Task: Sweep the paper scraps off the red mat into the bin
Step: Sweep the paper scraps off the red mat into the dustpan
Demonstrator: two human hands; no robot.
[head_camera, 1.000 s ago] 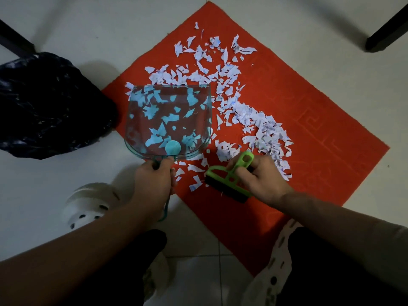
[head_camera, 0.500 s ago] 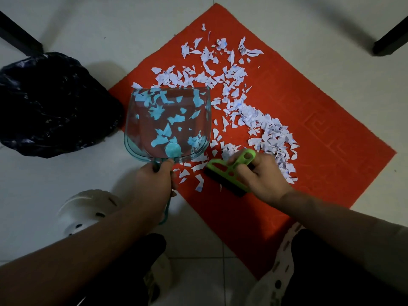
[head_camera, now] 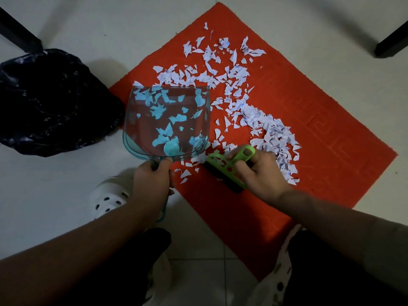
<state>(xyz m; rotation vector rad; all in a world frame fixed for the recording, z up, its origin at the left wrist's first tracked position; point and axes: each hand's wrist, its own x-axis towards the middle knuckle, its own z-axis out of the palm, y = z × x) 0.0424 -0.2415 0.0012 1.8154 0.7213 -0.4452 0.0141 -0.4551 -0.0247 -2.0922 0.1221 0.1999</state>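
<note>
White floor tiles (head_camera: 287, 25) carry the red mat (head_camera: 320, 120) strewn with paper scraps (head_camera: 260, 120); left hand (head_camera: 152, 182) grips the clear dustpan (head_camera: 165, 120) handle, right hand (head_camera: 262, 173) grips the green brush (head_camera: 229, 166) at the near scraps, black-bagged bin (head_camera: 50, 102) at left.

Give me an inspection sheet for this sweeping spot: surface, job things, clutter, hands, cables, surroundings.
Surface: pale tiled floor; red mat lies on it.
Job's things: white paper scraps strewn over the mat; translucent teal dustpan over its left corner; black bin bag left of it.
Clutter: white perforated shoe on the floor.
Hands: left hand grips dustpan handle; right hand grips green brush.
Cables: nothing seen.
Surroundings: dark furniture legs at both top corners.
</note>
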